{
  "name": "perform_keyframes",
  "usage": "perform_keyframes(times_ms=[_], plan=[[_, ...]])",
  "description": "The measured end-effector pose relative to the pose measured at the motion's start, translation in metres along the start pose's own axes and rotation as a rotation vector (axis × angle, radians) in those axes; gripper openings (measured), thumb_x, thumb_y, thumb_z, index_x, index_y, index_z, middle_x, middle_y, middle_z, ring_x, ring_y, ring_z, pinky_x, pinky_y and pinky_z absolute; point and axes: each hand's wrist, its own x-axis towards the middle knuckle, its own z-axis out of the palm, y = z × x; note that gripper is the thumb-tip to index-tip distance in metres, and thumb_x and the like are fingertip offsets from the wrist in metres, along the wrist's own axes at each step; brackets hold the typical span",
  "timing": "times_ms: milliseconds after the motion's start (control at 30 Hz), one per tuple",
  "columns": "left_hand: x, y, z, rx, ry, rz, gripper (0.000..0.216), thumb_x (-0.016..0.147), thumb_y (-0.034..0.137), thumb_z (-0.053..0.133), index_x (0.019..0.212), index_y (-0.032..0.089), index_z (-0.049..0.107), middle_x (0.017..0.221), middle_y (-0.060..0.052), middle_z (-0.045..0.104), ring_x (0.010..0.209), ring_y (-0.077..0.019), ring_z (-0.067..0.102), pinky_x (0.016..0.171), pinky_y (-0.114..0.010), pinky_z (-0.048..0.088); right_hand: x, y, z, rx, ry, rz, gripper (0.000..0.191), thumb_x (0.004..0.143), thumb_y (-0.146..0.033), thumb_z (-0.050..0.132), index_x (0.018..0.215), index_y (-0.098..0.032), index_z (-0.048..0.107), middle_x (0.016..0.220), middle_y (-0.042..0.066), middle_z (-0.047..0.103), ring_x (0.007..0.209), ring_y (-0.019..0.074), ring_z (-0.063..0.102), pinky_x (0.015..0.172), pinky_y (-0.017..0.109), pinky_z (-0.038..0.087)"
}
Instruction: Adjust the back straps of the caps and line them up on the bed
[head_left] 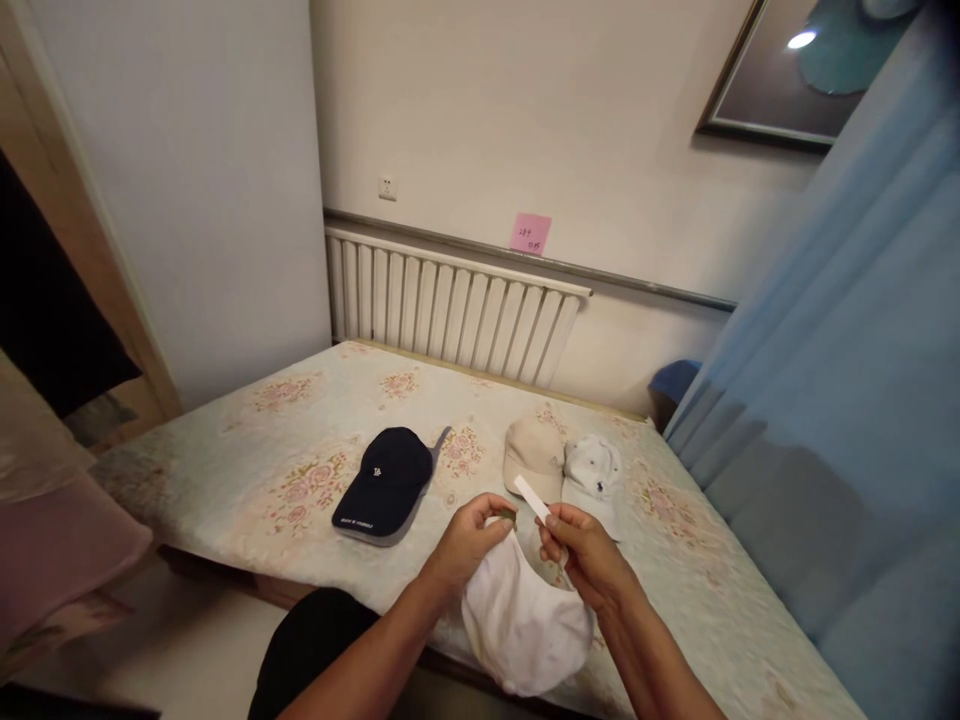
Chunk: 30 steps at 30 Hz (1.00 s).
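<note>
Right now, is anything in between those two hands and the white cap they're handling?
Nothing visible stands between them: the left hand grips the white cap by its edge, and the right hand pinches a white strap. The beige cap lies beyond them.

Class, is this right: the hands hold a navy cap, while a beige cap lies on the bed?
No: the head view shows the left hand and right hand holding a white cap, not navy; the beige cap lies on the bed.

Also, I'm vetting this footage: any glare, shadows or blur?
All in the head view: bright glare on the dark-framed rectangular picture; a soft shadow across the blue fabric curtain; pink cloth at the image's left edge looks blurred, the held white cloth cap clearer.
</note>
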Motion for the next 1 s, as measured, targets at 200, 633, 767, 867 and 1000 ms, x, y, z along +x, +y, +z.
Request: perform_keyframes(times_ms=[200,633,767,867,1000], plan=[[-0.003,-0.006,-0.004,-0.382,-0.037,-0.055,0.017,0.075,0.021,0.064,0.089,0.014,0.061,0.082,-0.001,0.060,0.071,-0.0105,0.054,0.070,-0.022,0.039,-0.004,-0.001,0.003,0.029,-0.072,0.047,0.023,0.070,-0.035,0.070,0.065,-0.016,0.059,0.043,-0.008,0.043,0.038,0.0045,0.029,0.049,0.023,0.035],[-0.001,-0.015,-0.010,-0.675,0.021,-0.130,0.020,0.072,0.020,0.066,0.090,0.013,0.060,0.069,-0.003,0.061,0.061,-0.0104,0.057,0.062,-0.021,0.042,-0.007,-0.002,0.006,0.043,-0.096,0.097,0.023,0.068,-0.029,0.070,0.056,-0.017,0.054,0.046,-0.005,0.046,0.045,0.0069,0.034,0.058,0.026,0.038],[-0.002,-0.017,-0.009,-0.663,0.008,-0.139,0.020,0.073,0.021,0.066,0.091,0.014,0.060,0.067,-0.003,0.061,0.061,-0.0109,0.057,0.060,-0.020,0.042,-0.007,0.001,0.006,0.049,-0.093,0.101,0.024,0.069,-0.029,0.069,0.056,-0.017,0.054,0.045,-0.006,0.046,0.044,0.0069,0.033,0.058,0.027,0.038],[-0.002,-0.018,-0.009,-0.652,-0.004,-0.135,0.022,0.073,0.021,0.066,0.092,0.014,0.060,0.068,-0.003,0.061,0.061,-0.0110,0.056,0.061,-0.021,0.042,-0.007,0.002,0.006,0.058,-0.106,0.099,0.025,0.070,-0.031,0.069,0.056,-0.017,0.054,0.044,-0.006,0.045,0.044,0.0071,0.033,0.058,0.027,0.038],[-0.002,-0.018,-0.009,-0.645,-0.006,-0.127,0.023,0.072,0.020,0.067,0.092,0.014,0.060,0.069,-0.003,0.061,0.062,-0.0109,0.056,0.061,-0.020,0.042,-0.007,0.001,0.007,0.067,-0.093,0.105,0.024,0.069,-0.029,0.070,0.056,-0.017,0.054,0.045,-0.006,0.046,0.044,0.0070,0.033,0.058,0.027,0.038]])
